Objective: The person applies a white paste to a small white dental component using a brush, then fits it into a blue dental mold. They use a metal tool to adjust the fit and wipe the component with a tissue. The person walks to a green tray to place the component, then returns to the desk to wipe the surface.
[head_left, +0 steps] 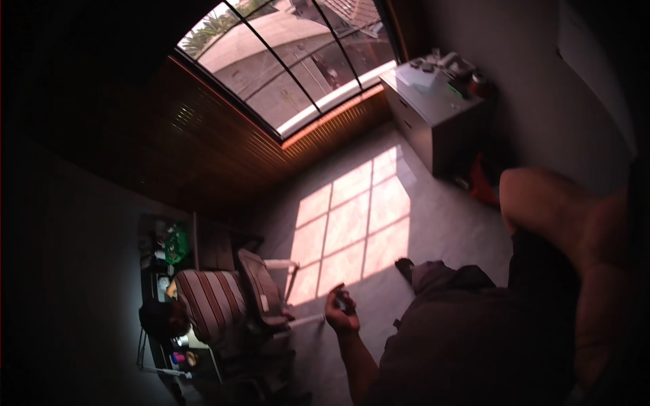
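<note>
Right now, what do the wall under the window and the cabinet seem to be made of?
The wall under the window looks like wood: reddish-brown, thin parallel slats, a slight sheen. The cabinet looks like grey painted metal or laminate, smooth and matte, with flat drawer fronts; which one I cannot tell.

Chair left of left hand; cabinet seemingly beside window

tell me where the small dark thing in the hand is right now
In the head view the small dark object sits in the left hand, low and centre, just right of the office chair and below the sunlit floor patch.
</note>
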Demonstrator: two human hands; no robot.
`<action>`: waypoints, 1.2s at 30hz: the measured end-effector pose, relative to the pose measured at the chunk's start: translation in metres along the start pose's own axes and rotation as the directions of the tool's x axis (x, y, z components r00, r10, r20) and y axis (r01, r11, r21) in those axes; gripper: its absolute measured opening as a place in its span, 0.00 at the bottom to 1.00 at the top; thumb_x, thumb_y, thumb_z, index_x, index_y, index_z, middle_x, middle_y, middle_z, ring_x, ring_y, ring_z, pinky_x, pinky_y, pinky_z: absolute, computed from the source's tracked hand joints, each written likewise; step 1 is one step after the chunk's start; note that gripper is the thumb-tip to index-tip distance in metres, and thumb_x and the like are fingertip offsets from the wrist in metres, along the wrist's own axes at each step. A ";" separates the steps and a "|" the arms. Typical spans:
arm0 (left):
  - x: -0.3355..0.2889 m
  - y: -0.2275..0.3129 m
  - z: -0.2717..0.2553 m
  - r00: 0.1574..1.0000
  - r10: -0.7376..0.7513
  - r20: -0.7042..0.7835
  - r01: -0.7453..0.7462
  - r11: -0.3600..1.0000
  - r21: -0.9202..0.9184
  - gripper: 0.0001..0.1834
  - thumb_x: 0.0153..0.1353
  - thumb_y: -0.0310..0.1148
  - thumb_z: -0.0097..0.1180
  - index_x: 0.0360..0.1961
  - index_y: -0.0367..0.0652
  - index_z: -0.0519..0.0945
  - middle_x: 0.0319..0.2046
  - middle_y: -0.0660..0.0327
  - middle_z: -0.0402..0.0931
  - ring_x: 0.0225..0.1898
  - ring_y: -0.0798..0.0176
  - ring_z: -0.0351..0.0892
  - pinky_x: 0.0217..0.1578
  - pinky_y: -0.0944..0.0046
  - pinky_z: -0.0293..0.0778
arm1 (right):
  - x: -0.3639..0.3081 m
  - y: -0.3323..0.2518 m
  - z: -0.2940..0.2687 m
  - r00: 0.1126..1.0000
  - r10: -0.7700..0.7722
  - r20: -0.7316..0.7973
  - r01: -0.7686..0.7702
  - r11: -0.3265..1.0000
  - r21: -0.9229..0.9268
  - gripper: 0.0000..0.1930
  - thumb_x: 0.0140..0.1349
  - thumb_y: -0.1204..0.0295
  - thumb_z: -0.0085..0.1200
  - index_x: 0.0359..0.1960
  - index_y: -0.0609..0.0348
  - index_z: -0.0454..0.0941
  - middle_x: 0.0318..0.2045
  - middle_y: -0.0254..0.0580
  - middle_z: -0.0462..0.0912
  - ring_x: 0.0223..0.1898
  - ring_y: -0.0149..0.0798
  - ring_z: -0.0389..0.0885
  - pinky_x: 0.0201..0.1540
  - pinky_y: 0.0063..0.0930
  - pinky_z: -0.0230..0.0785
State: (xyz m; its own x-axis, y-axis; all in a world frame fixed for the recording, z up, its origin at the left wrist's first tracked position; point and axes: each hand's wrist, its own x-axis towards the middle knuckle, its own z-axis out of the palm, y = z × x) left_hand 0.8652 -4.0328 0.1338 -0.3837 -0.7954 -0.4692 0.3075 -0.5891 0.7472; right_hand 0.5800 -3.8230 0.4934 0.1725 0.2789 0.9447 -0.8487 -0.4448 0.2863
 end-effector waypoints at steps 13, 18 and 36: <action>0.262 0.141 -0.045 0.969 0.073 -0.237 -0.114 0.979 -0.167 0.17 0.78 0.41 0.44 0.51 0.40 0.77 0.24 0.64 0.68 0.18 0.71 0.56 0.21 0.68 0.55 | -0.390 0.195 0.416 0.127 0.525 0.841 -0.991 0.108 0.082 0.07 0.59 0.82 0.60 0.38 0.60 0.82 0.31 0.41 0.82 0.31 0.35 0.82 0.34 0.30 0.74; 0.392 0.219 -0.065 0.964 0.062 -0.258 -0.111 0.978 -0.177 0.18 0.78 0.46 0.46 0.47 0.41 0.76 0.19 0.66 0.65 0.15 0.72 0.52 0.19 0.68 0.51 | -0.481 0.228 0.483 -0.210 0.219 0.953 -0.977 -0.008 -0.213 0.06 0.63 0.73 0.58 0.37 0.61 0.84 0.34 0.47 0.87 0.35 0.44 0.87 0.37 0.36 0.78; 0.788 0.490 -0.018 0.939 0.330 -0.096 -0.308 0.933 0.186 0.08 0.73 0.27 0.53 0.46 0.38 0.83 0.26 0.68 0.76 0.22 0.79 0.60 0.23 0.75 0.57 | -0.679 0.482 0.837 -0.508 0.199 0.838 -0.856 -0.004 -0.518 0.05 0.64 0.78 0.61 0.40 0.63 0.84 0.31 0.40 0.85 0.34 0.33 0.84 0.42 0.30 0.76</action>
State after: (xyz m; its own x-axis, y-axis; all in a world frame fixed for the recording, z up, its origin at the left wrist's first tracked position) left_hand 0.7292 -4.9509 0.1222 -0.1755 -0.9549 -0.2396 0.2434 -0.2779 0.9293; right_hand 0.4720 -4.9388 0.1240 0.1626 -0.9434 -0.2890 -0.4027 0.2039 -0.8924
